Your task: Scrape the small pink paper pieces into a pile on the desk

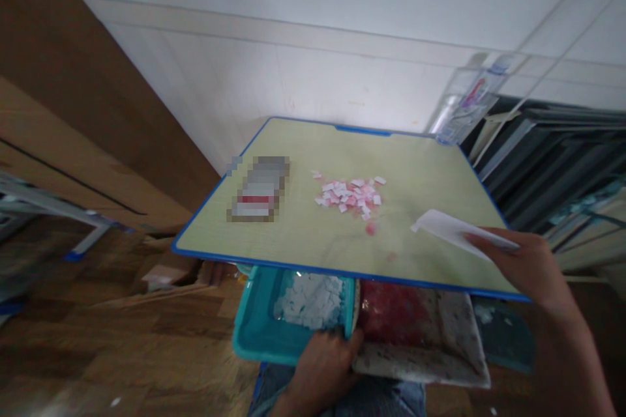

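Note:
My right hand (525, 260) is closed on a folded white sheet of paper (450, 229) and holds it above the right part of the table. On the middle of the table lies a loose heap of small white paper pieces (345, 195), stained pink. Low in front of me, my left hand (325, 361) has its fingers curled over the near rim of a teal tray (259, 332), beside a stained white tray (420, 361). Several white pieces (313, 300) lie in the teal tray. Red stain covers the white tray's bottom.
The pale table (293, 247) has a blue edge. A blurred-out phone-like object (259, 189) lies on its left part. A clear plastic bottle (472, 104) stands at the back right corner. Dark panels (562, 156) lean to the right; an open carton (169, 273) sits on the floor.

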Available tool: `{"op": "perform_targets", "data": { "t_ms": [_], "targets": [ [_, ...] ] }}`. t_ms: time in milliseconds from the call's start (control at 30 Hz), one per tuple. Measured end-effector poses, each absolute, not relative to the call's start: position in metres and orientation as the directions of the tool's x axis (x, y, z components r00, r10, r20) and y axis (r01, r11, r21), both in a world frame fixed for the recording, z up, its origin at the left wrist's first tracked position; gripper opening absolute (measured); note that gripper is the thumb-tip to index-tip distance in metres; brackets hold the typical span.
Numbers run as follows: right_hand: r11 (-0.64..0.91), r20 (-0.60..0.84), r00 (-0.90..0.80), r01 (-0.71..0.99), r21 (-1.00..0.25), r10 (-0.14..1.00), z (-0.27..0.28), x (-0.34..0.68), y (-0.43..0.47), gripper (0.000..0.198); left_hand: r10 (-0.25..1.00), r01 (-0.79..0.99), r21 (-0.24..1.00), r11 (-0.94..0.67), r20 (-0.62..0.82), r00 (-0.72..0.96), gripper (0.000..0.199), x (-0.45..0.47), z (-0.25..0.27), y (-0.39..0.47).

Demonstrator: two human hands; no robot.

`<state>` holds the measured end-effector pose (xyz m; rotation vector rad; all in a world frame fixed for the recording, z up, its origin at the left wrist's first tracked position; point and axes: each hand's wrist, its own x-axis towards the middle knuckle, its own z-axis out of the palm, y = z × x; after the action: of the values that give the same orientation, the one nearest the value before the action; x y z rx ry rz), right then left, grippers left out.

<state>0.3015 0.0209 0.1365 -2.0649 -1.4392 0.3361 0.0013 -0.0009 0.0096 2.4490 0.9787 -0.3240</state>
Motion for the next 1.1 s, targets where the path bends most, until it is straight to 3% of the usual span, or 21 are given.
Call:
{"op": "perform_targets", "data": {
  "t_ms": [100,400,567,833,1100],
  "targets": [
    [-0.269,0.076,0.405,0.725,-0.633,0.911,0.137,0.309,0.005,0.026,0.587,0.697,0.338,-0.633,-0.377,0.716,0.027,0.001,0.010,-0.001],
    [-0.158,-0.082,0.141,0.706,-0.690,0.987,0.151,0.280,-0.004,0.026,0.582,0.701,0.351,-0.621,-0.391,0.713,0.033,0.001,0.017,0.002],
    [0.023,-0.042,-0.075,0.704,-0.709,0.996,0.150,0.235,0.027,0.025,0.582,0.692,0.337,-0.639,-0.376,0.721,0.029,0.001,0.013,0.001],
    [0.318,0.167,-0.292,0.606,-0.730,0.942,0.131,0.162,0.067,0.025,0.591,0.691,0.307,-0.654,-0.363,0.721,0.031,0.002,0.012,-0.001],
    [0.259,0.159,-0.214,0.612,-0.747,0.964,0.128,0.161,0.070,0.023,0.587,0.679,0.319,-0.661,-0.344,0.733,0.030,0.001,0.006,-0.003]
  ]
}}
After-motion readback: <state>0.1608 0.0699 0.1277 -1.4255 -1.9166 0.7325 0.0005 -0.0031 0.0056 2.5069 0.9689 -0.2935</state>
